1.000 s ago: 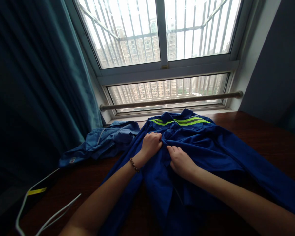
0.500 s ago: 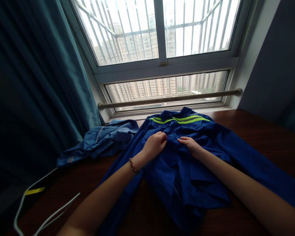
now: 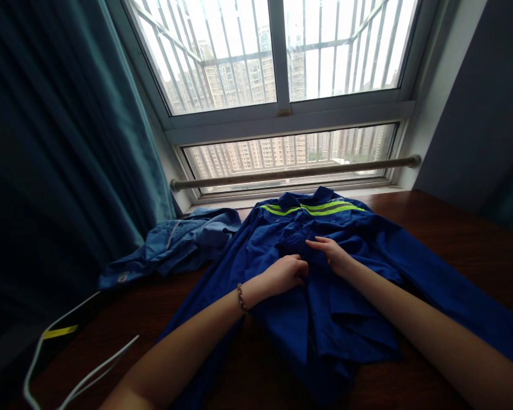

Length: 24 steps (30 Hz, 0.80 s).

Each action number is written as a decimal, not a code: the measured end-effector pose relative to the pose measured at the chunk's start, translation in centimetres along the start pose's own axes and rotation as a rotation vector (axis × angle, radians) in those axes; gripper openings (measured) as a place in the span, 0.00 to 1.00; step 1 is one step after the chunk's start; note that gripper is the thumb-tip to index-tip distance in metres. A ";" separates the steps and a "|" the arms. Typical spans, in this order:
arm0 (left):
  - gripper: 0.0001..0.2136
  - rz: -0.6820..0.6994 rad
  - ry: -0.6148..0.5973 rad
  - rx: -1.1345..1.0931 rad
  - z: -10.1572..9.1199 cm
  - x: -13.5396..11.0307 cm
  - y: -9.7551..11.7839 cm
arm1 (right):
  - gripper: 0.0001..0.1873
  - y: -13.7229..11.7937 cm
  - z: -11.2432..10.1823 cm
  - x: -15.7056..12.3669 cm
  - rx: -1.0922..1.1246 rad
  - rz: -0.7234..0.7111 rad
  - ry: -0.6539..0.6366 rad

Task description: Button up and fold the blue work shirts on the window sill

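Note:
A dark blue work jacket (image 3: 359, 319) with yellow-green stripes across the chest lies spread out, its collar towards the window. My left hand (image 3: 287, 272), with a beaded bracelet at the wrist, is closed on the jacket's front edge around the middle. Just above and to the right, my right hand (image 3: 330, 250) pinches the front of the same jacket between thumb and fingers. The cloth is raised and creased between the two hands. Whatever button lies under the left fingertips is hidden.
Left of the jacket lies a crumpled lighter blue garment (image 3: 188, 239). A white cable (image 3: 98, 367) with a yellow tag (image 3: 60, 332) runs at the lower left. Behind the dark wooden surface (image 3: 448, 239) are a metal rail (image 3: 299, 172) and a window; a teal curtain (image 3: 123, 131) hangs left.
My left hand has moved down and to the right along the jacket's front. My right hand has shifted slightly left, still pinching the cloth.

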<state>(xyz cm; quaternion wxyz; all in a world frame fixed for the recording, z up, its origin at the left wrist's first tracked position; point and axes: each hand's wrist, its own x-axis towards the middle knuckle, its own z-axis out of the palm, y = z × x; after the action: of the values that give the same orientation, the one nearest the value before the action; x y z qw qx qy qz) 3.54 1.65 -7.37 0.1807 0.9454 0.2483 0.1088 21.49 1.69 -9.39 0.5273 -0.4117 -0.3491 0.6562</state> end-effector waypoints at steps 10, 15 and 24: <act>0.04 0.037 0.009 0.014 -0.7 0.1 -0.1 | 0.17 0.2 0.6 -0.2 0.003 -0.098 -0.091; 0.03 0.088 0.100 -0.125 -2.0 0.0 0.4 | 0.18 0.3 0.9 -0.3 -0.028 -0.162 -0.103; 0.07 -0.070 0.343 -0.391 -3.6 0.2 -0.5 | 0.16 -0.1 1.6 -1.0 -0.069 -0.223 -0.124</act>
<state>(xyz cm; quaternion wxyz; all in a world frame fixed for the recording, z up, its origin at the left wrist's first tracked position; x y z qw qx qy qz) 2.40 3.20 -4.28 0.3188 0.8511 0.2823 0.3072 20.15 0.68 -8.48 0.5599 -0.3466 -0.4471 0.6054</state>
